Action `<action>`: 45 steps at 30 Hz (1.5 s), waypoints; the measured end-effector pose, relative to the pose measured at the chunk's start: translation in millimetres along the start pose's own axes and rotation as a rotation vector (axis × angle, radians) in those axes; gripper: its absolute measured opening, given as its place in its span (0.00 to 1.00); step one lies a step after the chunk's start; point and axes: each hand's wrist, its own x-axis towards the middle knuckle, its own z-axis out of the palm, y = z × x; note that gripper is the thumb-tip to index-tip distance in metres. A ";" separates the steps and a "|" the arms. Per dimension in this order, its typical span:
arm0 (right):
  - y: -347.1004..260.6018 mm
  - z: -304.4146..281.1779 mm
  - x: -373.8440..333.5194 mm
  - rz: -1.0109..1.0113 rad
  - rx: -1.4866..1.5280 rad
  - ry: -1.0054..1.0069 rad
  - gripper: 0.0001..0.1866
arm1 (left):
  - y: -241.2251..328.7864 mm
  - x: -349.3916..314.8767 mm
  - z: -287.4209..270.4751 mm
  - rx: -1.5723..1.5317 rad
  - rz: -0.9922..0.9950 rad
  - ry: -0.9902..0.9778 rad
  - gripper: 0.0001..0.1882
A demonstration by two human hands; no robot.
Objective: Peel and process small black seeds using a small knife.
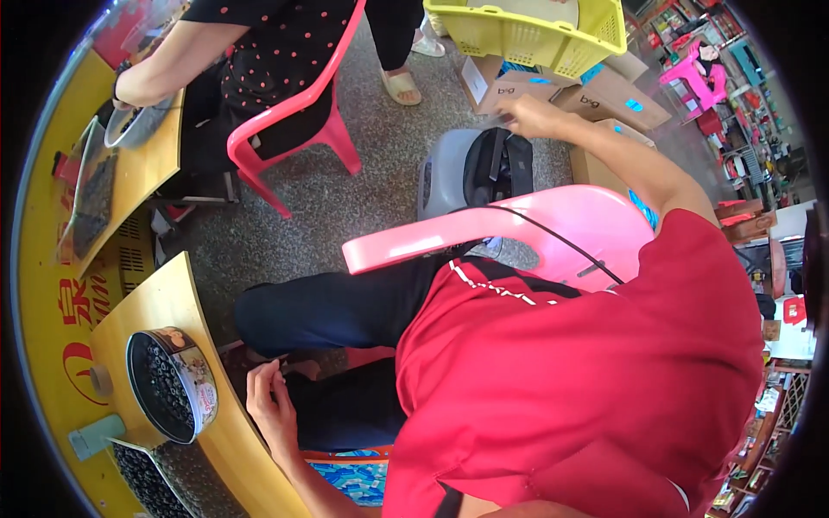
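My left hand (pixel 272 404) hovers beside the near table edge, above my lap. Its fingers are bent together, and anything in them is too small to make out. Close by on the wooden table (pixel 211 345) stands a round tin (pixel 203 388) with many small black rings (pixel 164 380) in it. My right hand (pixel 528 116) reaches far back past the pink chair. Its fingers are curled at the top of a black bag-like thing (pixel 501 168) on a grey plastic container (pixel 442 173). What those fingers grip is hidden.
A clear tray (pixel 177 488) with black pieces lies beside the tin. At the upper left a co-worker's hand (pixel 134 86) is at a bowl (pixel 142 125). Boxes (pixel 518 86) and a yellow basket (pixel 527 39) stand behind. A black cord (pixel 553 229) crosses the pink chair back (pixel 596 207).
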 end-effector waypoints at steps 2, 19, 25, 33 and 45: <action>-44.6 -12.2 14.6 -0.018 -0.015 -0.065 0.19 | -0.7 -4.7 3.8 -0.047 -0.044 0.038 0.06; 170.9 -159.6 -31.9 0.926 -0.073 0.898 0.30 | 66.3 99.0 56.5 -0.395 -0.057 -0.109 0.06; 172.4 -101.1 -6.9 1.024 -0.074 0.891 0.33 | 81.8 118.5 65.3 -0.527 -0.147 -0.100 0.05; 211.3 -96.6 -49.7 1.134 -0.060 0.903 0.35 | 113.1 184.9 94.2 -0.653 -0.157 -0.298 0.11; 226.8 -107.2 -50.4 0.386 1.172 1.112 0.26 | 199.6 314.1 195.8 -0.804 -0.236 -0.461 0.30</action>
